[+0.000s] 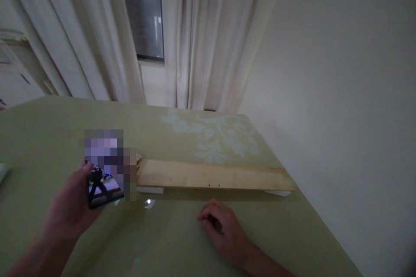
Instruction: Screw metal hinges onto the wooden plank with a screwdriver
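Note:
A smartphone [104, 188] with a lit screen rests in my left hand [69, 203], which is closed around its lower part. The top of the phone is blurred by large pixels. Over the right half of the table, my right hand [227, 231] is loosely curled, thumb tip near the fingertips, and I see nothing held in it. Just beyond that hand lies a long, pale wooden board [211, 175], apart from the fingers. It has two small dark marks near its front edge.
White blocks sit under the board's left end [151, 190] and right end [277, 193]. The green table [156, 242] carries a pale floral pattern [217, 134] and a light reflection. Curtains [208, 34] and a window [143, 13] stand behind; a wall [341, 73] borders the right.

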Available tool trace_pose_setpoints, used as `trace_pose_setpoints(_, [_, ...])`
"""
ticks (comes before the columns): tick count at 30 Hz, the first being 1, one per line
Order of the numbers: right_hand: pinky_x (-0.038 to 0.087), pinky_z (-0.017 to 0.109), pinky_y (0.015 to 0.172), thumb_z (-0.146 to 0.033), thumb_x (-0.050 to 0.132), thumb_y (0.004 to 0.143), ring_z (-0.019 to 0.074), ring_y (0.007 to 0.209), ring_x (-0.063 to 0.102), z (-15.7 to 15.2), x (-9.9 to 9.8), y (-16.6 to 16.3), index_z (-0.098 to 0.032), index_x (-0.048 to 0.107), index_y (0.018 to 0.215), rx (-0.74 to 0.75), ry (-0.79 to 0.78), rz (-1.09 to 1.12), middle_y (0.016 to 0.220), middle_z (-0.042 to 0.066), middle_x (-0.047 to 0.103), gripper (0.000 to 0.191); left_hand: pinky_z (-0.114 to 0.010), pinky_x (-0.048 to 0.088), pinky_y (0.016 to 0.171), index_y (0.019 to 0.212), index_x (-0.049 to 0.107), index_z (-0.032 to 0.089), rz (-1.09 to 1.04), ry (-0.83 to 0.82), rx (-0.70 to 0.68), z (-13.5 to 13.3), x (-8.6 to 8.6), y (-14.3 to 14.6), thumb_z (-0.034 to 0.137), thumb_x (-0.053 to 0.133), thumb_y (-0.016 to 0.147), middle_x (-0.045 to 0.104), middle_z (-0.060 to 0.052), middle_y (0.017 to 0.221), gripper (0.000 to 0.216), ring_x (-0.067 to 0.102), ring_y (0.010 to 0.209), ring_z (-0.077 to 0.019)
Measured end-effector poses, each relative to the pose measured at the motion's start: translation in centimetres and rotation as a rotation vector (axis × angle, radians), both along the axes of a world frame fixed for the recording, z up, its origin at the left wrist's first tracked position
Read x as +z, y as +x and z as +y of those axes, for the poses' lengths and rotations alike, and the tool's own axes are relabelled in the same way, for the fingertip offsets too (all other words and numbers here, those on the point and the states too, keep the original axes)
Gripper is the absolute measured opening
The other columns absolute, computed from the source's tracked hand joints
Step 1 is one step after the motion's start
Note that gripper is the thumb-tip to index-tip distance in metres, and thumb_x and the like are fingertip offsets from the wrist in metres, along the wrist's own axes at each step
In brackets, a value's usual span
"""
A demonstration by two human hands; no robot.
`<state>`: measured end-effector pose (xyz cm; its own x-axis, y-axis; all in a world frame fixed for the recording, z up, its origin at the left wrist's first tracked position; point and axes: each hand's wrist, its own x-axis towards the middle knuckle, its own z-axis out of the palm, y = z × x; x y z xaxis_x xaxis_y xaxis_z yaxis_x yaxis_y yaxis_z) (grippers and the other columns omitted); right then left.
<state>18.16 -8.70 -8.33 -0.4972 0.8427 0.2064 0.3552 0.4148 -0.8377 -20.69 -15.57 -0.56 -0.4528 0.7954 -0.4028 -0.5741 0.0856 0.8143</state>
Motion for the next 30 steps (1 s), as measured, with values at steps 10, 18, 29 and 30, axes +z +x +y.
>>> trace_pose_setpoints(10, [0.046, 0.027, 0.072, -0.017, 0.062, 0.093, 0.0143, 0.076, 0.062, 0.2, 0.3, 0.1, -0.021, 0.076, 0.099, -0.068, -0.037, -0.007, 0.089, 0.002, 0.069, 0.016, -0.029, 0.068, 0.055, 0.124, 0.075, 0.026, 0.118, 0.079, 0.052, 7.4, 2.2, 4.2, 0.011, 0.084, 0.061, 0.086, -0.004, 0.097, 0.065, 0.082, 0.071, -0.0261])
trace_pose_setpoints(18, [0.045, 0.027, 0.073, -0.016, 0.063, 0.091, 0.0148, 0.077, 0.062, 0.1, 0.0, 0.0, -0.021, 0.076, 0.098, -0.076, -0.024, 0.017, 0.088, 0.002, 0.069, 0.015, -0.025, 0.066, 0.052, 0.112, 0.078, 0.024, 0.178, 0.146, 0.033, 7.1, 1.4, 3.8, 0.008, 0.089, 0.049, 0.087, -0.002, 0.093, 0.065, 0.080, 0.065, -0.0218])
trace_pose_setpoints(29, [0.045, 0.026, 0.069, -0.017, 0.063, 0.092, 0.0140, 0.074, 0.060, 0.0, 0.7, -0.1, -0.021, 0.076, 0.098, -0.079, -0.051, 0.010, 0.086, 0.001, 0.067, 0.015, -0.029, 0.070, 0.060, 0.121, 0.078, 0.022, 0.114, 0.170, -0.011, 7.1, 1.5, 3.8, 0.003, 0.079, 0.063, 0.087, -0.005, 0.102, 0.060, 0.084, 0.076, -0.0241])
trace_pose_setpoints(30, [0.046, 0.026, 0.070, -0.017, 0.063, 0.092, 0.0141, 0.075, 0.060, 0.0, 0.7, -0.1, -0.022, 0.076, 0.098, -0.083, -0.050, 0.010, 0.086, 0.001, 0.067, 0.015, -0.030, 0.071, 0.062, 0.121, 0.078, 0.022, 0.107, 0.175, -0.022, 7.1, 1.6, 3.9, 0.002, 0.077, 0.063, 0.087, -0.006, 0.104, 0.061, 0.084, 0.078, -0.0249])
